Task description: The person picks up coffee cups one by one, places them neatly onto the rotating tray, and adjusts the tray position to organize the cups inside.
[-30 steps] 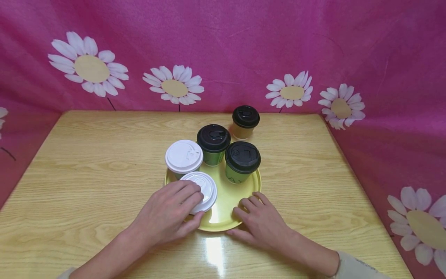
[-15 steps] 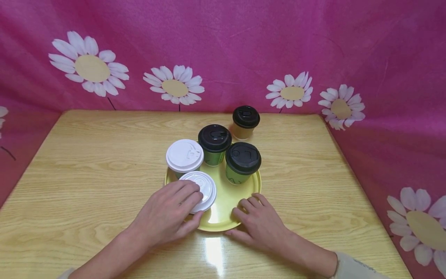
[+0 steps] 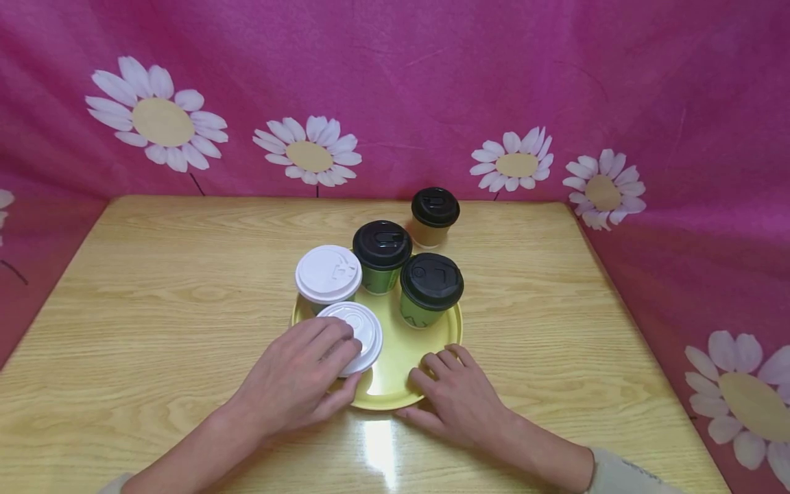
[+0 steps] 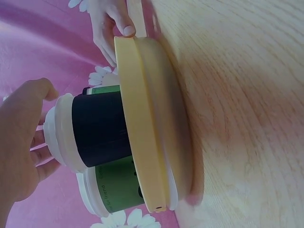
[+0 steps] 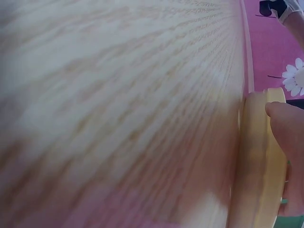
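Observation:
A round yellow tray [image 3: 395, 374] bears several lidded paper coffee cups. At its front left, my left hand [image 3: 302, 374] holds a cup with a white lid [image 3: 368, 336], fingers bent over the lid and thumb at its near edge. That cup's dark sleeve [image 4: 100, 126] shows in the left wrist view. My right hand [image 3: 459, 394] grips the tray's front right rim, thumb on the outer side [image 5: 270, 164]. Behind the held cup stands another white-lidded cup [image 3: 328, 274]. Two green cups with black lids, one at the back [image 3: 382, 247] and one at the right [image 3: 431, 285], stand upright.
A brown cup with a black lid [image 3: 434, 216] stands on the wooden table [image 3: 185, 288], behind the tray. A pink cloth with daisies [image 3: 395, 89] hangs along the back and sides of the table.
The tray has turned slightly clockwise: the white-lidded cups shift a little away from me, the back green cup moves right, the right green cup comes nearer. Both hands keep their holds.

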`<action>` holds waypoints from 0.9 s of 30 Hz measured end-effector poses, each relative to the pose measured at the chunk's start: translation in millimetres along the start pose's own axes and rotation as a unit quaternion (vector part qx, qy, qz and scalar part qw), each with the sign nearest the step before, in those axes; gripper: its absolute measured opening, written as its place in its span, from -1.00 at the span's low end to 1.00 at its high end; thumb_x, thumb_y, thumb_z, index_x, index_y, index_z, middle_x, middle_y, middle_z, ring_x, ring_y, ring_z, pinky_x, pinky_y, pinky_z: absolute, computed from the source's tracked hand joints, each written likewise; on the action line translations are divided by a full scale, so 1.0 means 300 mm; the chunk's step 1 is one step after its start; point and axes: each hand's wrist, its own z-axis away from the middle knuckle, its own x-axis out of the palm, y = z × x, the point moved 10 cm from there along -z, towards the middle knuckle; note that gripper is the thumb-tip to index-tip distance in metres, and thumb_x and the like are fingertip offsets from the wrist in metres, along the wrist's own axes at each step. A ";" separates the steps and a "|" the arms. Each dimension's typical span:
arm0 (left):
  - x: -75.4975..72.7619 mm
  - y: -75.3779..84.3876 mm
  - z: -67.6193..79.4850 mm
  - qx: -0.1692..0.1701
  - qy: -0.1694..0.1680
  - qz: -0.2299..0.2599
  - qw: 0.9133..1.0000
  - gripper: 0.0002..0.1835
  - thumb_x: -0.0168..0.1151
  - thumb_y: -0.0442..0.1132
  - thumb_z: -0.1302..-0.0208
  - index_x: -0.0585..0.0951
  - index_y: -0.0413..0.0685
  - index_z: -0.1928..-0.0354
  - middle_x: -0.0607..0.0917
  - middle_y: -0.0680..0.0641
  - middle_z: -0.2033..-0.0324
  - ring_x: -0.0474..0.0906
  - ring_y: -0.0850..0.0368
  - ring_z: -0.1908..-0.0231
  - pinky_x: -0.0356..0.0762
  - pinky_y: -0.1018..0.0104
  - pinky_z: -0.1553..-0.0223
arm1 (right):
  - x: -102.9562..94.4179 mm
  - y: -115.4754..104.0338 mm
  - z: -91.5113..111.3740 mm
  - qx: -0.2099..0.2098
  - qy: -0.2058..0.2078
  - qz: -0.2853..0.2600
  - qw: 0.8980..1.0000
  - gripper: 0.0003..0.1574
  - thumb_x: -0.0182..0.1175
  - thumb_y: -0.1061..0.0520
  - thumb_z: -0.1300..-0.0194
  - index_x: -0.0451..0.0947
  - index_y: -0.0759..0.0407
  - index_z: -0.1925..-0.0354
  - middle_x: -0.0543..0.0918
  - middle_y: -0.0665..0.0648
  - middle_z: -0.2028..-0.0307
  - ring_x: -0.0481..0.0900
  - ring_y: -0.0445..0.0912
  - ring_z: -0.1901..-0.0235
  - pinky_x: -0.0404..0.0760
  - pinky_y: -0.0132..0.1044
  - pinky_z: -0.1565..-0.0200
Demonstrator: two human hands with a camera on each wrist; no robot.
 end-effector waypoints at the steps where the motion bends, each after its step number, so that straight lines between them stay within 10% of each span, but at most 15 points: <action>1: 0.002 0.000 0.000 -0.001 -0.001 0.000 1.000 -0.74 -0.02 -0.10 -0.12 0.51 -0.14 0.30 0.51 -0.06 0.28 0.45 0.02 0.21 0.41 0.20 0.01 | 0.000 0.000 0.001 0.000 0.000 0.000 1.000 -0.42 0.02 -0.46 -0.09 0.36 0.00 0.47 0.34 -0.02 0.44 0.35 -0.01 0.41 0.31 -0.07 0.06; 13: -0.007 0.005 -0.006 -0.001 0.011 -0.007 1.000 -0.68 -0.05 -0.07 -0.17 0.53 -0.15 0.20 0.51 -0.10 0.23 0.44 -0.03 0.16 0.41 0.15 0.03 | -0.003 -0.004 -0.003 -0.002 0.013 -0.001 1.000 -0.42 0.01 -0.45 -0.10 0.35 0.00 0.48 0.34 -0.01 0.45 0.35 0.00 0.42 0.32 -0.06 0.10; 27: -0.055 0.119 -0.028 0.081 0.063 0.009 0.995 -0.68 -0.09 -0.14 -0.23 0.56 -0.17 0.16 0.56 -0.10 0.26 0.50 -0.02 0.21 0.48 0.19 0.12 | 0.003 -0.006 0.000 0.005 0.009 0.007 1.000 -0.42 -0.02 -0.46 -0.12 0.36 0.00 0.49 0.33 -0.01 0.46 0.35 -0.01 0.42 0.32 -0.07 0.11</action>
